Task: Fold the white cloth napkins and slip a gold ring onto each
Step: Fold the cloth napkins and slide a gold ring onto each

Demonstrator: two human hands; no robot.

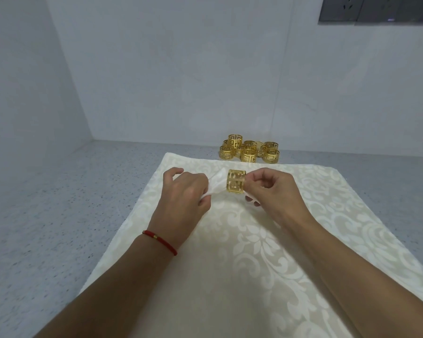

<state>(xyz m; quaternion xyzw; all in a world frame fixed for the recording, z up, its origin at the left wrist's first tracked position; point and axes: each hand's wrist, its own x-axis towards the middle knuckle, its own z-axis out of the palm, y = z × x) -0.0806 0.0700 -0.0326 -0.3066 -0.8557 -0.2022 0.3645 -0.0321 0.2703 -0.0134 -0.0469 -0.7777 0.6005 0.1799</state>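
My left hand [188, 189] is closed around a bunched white cloth napkin [216, 182], whose end sticks out to the right of my fingers. My right hand [271, 189] pinches a gold cut-out ring [235, 181] by its right rim, held just above the table. The napkin's end meets the ring's left opening; how far it reaches inside is hidden. A pile of several gold rings [249, 150] lies behind my hands near the wall.
A cream damask cloth [266, 264] covers the speckled grey counter [59, 203] under my arms. Pale walls close in behind and on the left. A dark socket panel [376, 8] sits at the top right.
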